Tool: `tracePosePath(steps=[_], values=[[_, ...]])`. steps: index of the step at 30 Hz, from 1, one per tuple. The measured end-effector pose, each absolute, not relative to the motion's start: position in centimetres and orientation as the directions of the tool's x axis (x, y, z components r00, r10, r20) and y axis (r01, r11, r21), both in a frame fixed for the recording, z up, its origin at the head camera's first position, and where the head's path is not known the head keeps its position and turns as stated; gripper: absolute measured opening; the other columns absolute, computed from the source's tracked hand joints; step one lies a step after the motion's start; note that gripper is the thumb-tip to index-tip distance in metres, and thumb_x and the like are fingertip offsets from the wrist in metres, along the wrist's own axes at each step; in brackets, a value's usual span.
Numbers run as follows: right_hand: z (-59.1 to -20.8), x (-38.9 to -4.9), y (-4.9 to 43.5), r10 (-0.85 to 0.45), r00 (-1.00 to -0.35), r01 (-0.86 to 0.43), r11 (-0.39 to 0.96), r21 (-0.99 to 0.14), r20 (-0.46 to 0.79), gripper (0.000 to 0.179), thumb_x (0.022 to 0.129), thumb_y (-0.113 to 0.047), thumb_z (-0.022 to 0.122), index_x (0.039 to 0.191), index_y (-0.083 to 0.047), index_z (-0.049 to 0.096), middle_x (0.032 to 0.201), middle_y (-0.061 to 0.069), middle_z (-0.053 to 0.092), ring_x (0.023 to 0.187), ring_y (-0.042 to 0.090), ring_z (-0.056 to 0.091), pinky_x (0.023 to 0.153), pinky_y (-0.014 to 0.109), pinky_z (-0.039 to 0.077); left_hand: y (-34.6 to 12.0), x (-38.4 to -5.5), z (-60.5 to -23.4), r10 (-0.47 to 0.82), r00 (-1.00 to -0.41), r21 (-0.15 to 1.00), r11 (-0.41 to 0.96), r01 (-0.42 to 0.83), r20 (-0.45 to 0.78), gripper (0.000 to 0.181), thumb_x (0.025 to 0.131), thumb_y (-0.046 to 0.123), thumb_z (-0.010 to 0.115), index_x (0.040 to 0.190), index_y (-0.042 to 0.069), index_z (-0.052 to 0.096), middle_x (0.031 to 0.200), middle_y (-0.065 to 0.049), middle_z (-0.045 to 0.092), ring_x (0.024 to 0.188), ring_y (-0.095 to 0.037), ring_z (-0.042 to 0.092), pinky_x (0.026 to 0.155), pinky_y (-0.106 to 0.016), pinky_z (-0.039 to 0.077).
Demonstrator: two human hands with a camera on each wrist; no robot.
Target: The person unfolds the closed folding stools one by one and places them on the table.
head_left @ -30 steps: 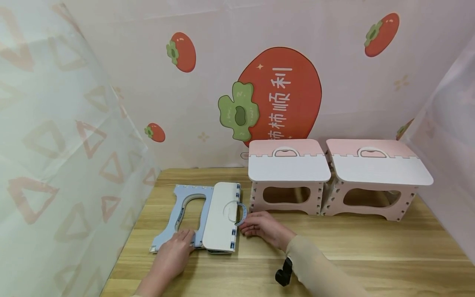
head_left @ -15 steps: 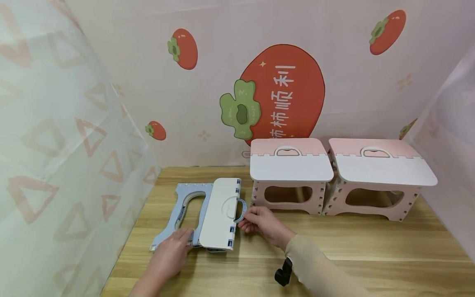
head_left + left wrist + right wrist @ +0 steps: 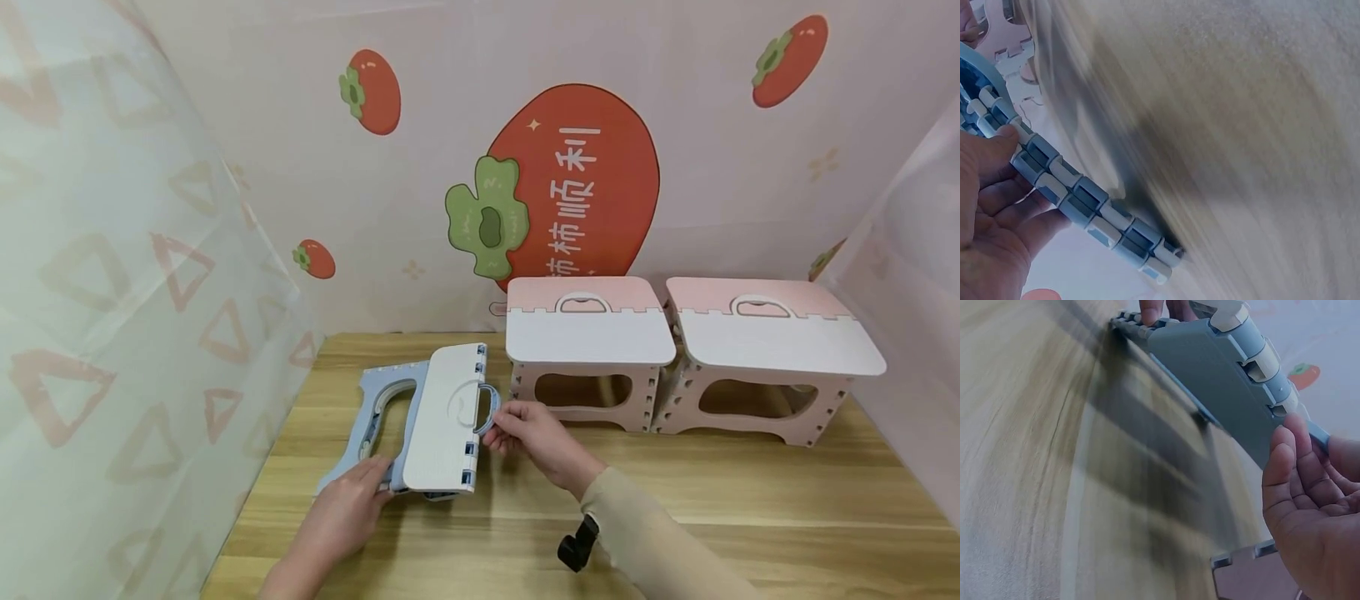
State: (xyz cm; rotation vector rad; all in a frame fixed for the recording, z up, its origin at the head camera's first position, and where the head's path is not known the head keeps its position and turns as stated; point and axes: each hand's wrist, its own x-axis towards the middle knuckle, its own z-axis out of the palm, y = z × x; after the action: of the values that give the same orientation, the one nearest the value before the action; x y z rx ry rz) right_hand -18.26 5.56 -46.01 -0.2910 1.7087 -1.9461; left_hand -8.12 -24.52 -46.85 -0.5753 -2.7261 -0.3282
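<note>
A blue and white folding step stool point(image 3: 441, 421), partly folded, is at the left of the table in the head view. Its white top panel tilts, with the handle side raised. My left hand point(image 3: 345, 510) grips the near edge of its blue leg frame point(image 3: 351, 425). The left wrist view shows the thumb on one side of the hinged edge point(image 3: 1088, 203) and fingers on the other. With thumb and fingers, my right hand point(image 3: 536, 437) pinches the blue carrying handle point(image 3: 492, 410). Seen from the right wrist, the blue underside point(image 3: 1204, 381) stands over the table, casting a shadow.
Two unfolded pink and white step stools stand side by side at the back right, one in the middle point(image 3: 588, 337) and one farther right point(image 3: 780, 346). A wood-grain table point(image 3: 720, 500) lies beneath everything. Printed cloth walls point(image 3: 405, 208) enclose the back and sides.
My right hand has moved from beside the handle to pinching it, and the stool's handle side has risen. My left hand keeps hold of the leg frame, which has lifted slightly.
</note>
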Motion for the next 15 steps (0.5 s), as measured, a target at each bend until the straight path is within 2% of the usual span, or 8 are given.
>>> tracePosePath(steps=[7, 15], values=[[-44.6, -18.3, 5.5, -0.547, -0.829, 0.190, -0.075, -0.979, -0.119, 0.025, 0.109, -0.019, 0.051, 0.107, 0.003, 0.062, 0.092, 0.008, 0.073, 0.084, 0.016, 0.066, 0.078, 0.032, 0.056, -24.9, -8.1, -46.5, 0.429, -0.771, 0.115, 0.837, 0.536, 0.470, 0.050, 0.071, 0.000, 0.090, 0.116, -0.004, 0.068, 0.112, -0.017, 0.073, 0.099, -0.032, 0.073, 0.081, -0.042, 0.062], [-43.0, -18.1, 5.4, -0.525, -0.845, 0.174, -0.091, -0.981, -0.101, 0.024, 0.108, -0.018, 0.052, 0.104, 0.002, 0.062, 0.088, 0.007, 0.072, 0.080, 0.016, 0.064, 0.073, 0.027, 0.055, -24.8, -8.1, -46.4, 0.446, -0.751, 0.125, 0.816, 0.565, 0.488, 0.050, 0.073, 0.002, 0.089, 0.117, -0.005, 0.067, 0.112, -0.018, 0.073, 0.099, -0.032, 0.074, 0.081, -0.041, 0.063]])
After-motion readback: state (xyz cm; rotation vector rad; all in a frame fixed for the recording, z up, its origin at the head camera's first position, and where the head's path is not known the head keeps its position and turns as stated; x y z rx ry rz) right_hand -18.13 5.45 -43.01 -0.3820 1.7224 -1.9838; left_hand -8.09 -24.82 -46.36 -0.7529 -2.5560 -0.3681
